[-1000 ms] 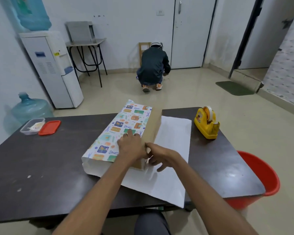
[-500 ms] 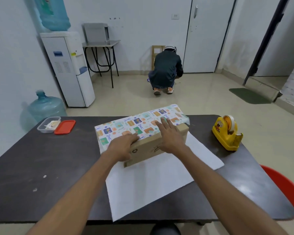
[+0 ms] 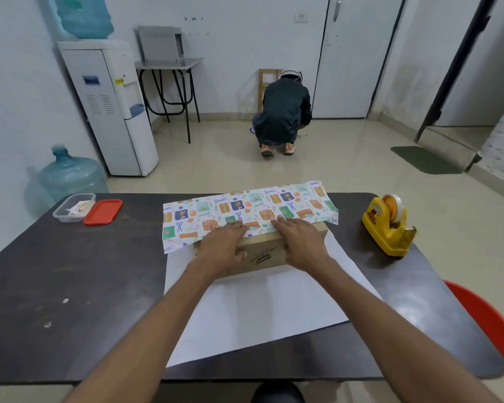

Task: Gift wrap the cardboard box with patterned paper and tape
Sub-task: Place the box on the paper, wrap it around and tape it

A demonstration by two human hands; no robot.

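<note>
Flat-fingered and gripping nothing, left hand (image 3: 223,245) and right hand (image 3: 301,242) are pressing the patterned paper (image 3: 245,210) flap onto the cardboard box (image 3: 264,255), which is sitting mid-sheet on the table (image 3: 70,286), probably pinning it for tape from the tape dispenser (image 3: 389,229).

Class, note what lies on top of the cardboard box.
Patterned paper drapes over the cardboard box; left hand and right hand rest flat there. Its top face underneath is mostly hidden.
</note>
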